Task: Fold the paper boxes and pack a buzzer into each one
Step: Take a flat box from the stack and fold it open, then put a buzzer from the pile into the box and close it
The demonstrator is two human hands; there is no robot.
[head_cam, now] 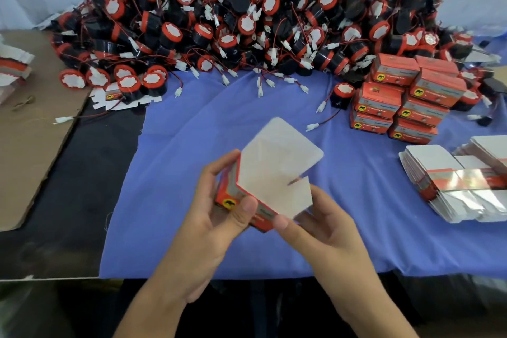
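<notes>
While a heap of red-and-black buzzers crowds the far edge of the worktop, a person holds a half-formed paper box over the blue cloth, near its front edge. The left hand has its fingers curled round the box's red printed side, thumb pressed on the face. The right hand pinches the lower corner of the white flap, which stands open and tilted away; what the box holds cannot be seen.

Between the hands and the heap lies a broad stretch of bare cloth, crossed only by a few trailing wires and white plugs. To the right, a stack of closed boxes stands at the foot of the heap, with one loose buzzer just beside it. Nearer the right edge, a banded bundle of flat boxes lies on the cloth. On the left, a sheet of brown cardboard overlaps the dark worktop, well apart from the hands.
</notes>
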